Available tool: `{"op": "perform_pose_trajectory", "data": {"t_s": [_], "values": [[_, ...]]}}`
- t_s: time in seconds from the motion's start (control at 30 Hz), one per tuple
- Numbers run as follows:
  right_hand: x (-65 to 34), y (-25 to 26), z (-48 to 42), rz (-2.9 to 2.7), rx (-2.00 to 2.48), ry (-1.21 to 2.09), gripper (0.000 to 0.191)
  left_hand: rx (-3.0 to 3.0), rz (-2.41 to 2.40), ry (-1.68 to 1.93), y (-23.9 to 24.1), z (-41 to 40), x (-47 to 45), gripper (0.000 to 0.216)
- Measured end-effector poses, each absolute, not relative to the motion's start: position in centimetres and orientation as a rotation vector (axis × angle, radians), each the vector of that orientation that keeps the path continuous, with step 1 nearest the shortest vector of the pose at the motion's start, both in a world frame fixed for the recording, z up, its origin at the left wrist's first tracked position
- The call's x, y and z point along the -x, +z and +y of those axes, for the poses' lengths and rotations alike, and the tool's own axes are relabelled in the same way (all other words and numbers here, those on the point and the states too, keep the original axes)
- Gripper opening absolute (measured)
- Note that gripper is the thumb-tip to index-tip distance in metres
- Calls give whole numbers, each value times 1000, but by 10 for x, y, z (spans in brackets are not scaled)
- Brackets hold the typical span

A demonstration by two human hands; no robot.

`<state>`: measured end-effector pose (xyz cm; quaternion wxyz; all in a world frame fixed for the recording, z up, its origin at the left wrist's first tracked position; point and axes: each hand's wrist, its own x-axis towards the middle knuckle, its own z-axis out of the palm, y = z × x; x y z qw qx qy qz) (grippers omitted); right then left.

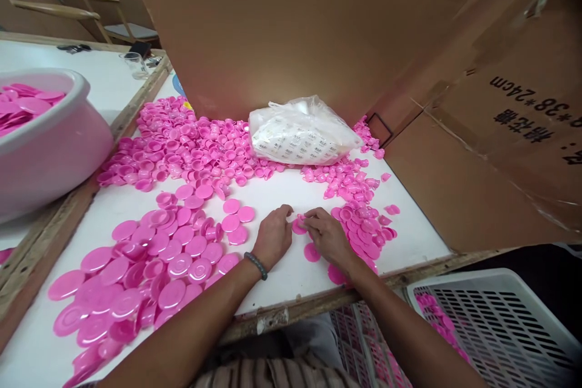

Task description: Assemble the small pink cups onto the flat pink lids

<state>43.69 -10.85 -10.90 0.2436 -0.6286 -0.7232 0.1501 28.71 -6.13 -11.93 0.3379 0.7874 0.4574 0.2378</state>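
Over the white tabletop [282, 282], my right hand [330, 237] pinches a small round pink plastic piece [299, 226] in its fingertips, which partly cover it. My left hand [274, 236], with a beaded bracelet at the wrist, is close by on the left. Its fingers are curled and their inner side is hidden, so anything they hold does not show. A loose pink disc [311, 252] lies beside my right hand. Larger pink lids [171, 294] are heaped to the left, and overlapping pink discs [364, 233] are piled to the right.
Small pink cup-like pieces [195, 148] spread across the back around a white plastic bag [304, 133]. Tall cardboard [282, 30] walls the back and right. A basin [50, 157] of pink parts stands left; a white slotted basket [504, 315] sits below the edge at right.
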Motion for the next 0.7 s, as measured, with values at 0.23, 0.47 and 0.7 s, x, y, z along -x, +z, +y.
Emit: {"op": "perform_pose_trajectory", "data": {"t_s": [0.23,0.47,0.7], "values": [[-435,-108,-109,-2270,1792,225,24,-2065,1114,557,-121,-68,-285,44],[-433,-112,-115,-2409,1678,163,23,-2068,1120,553,-126,-69,-285,38],[-435,-115,-116,-2212,1673,271,25,-2161,1053,558,-115,-74,-282,37]]}}
